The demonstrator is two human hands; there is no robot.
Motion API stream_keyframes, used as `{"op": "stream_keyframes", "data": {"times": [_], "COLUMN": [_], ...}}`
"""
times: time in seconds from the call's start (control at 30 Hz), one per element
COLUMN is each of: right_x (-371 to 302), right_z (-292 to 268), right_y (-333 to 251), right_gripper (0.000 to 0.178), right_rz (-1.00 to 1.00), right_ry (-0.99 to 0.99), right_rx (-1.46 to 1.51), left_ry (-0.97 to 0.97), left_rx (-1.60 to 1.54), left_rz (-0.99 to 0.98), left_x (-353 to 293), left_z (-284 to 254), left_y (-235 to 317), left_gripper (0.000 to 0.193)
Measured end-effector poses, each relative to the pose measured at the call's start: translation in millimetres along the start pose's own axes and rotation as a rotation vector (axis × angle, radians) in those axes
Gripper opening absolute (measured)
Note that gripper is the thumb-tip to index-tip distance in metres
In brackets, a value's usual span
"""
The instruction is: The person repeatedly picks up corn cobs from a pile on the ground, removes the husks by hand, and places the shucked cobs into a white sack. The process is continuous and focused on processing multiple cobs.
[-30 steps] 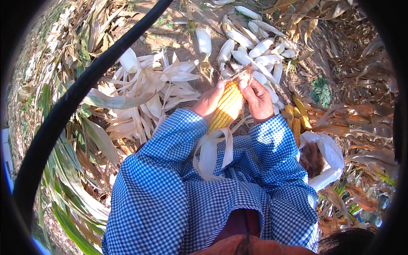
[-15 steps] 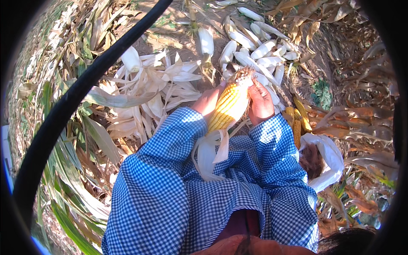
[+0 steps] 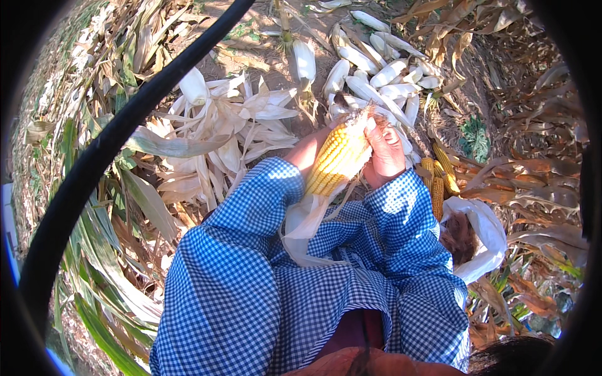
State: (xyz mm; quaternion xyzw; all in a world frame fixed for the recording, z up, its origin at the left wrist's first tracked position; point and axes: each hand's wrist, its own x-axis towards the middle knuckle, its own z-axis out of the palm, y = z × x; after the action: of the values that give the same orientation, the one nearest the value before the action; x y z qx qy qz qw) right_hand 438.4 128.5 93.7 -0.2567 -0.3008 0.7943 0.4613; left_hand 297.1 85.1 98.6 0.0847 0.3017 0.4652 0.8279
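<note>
An ear of corn (image 3: 333, 160) with bare yellow kernels is held in front of me, tilted, its silky end up and to the right. Pale peeled husk leaves (image 3: 302, 227) hang from its lower end over my lap. My left hand (image 3: 311, 149) is closed round its left side; the fingers behind are partly hidden. At the upper right, my right hand (image 3: 385, 150) pinches the brown silk and husk (image 3: 362, 120) beside the tip. Both arms wear blue-and-white checked sleeves.
Several ears in white husks (image 3: 382, 78) lie in a pile ahead. Bare yellow cobs (image 3: 438, 188) rest at the right, beside a white bag (image 3: 490, 241) holding brown silk. Loose husks (image 3: 244, 125) are heaped left. A black cable (image 3: 113, 135) crosses the left of the view.
My right hand has turned and its fingers have curled in more at the silk end. The ear has rotated slightly, and the hanging husk has shifted left.
</note>
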Motion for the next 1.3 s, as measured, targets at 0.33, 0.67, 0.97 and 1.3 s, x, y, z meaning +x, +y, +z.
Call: {"op": "stream_keyframes", "data": {"times": [0.33,0.67,0.97,1.3], "right_x": [10.3,10.9,21.1,13.1], "right_z": [-0.8,-18.6,-40.9,-29.0], "right_y": [-1.4,-21.5,-52.5,-45.3], "right_gripper": [0.033,0.026,0.031,0.02], "right_rz": [0.079,0.098,-0.146,-0.19], "right_ry": [0.209,0.162,0.491,0.34], "right_rx": [0.107,0.209,-0.125,-0.818], "left_ry": [0.131,0.328,0.135,0.211], "left_rx": [0.658,-0.213,-0.284,0.077], "left_rz": [0.742,0.443,0.896,0.947], "left_x": [9.0,6.6,-36.8,-39.9], "left_z": [-16.6,-47.4,-82.0,-77.6], "left_y": [-22.1,19.3,85.4,86.0], "left_gripper": [0.05,0.062,0.034,0.033]}}
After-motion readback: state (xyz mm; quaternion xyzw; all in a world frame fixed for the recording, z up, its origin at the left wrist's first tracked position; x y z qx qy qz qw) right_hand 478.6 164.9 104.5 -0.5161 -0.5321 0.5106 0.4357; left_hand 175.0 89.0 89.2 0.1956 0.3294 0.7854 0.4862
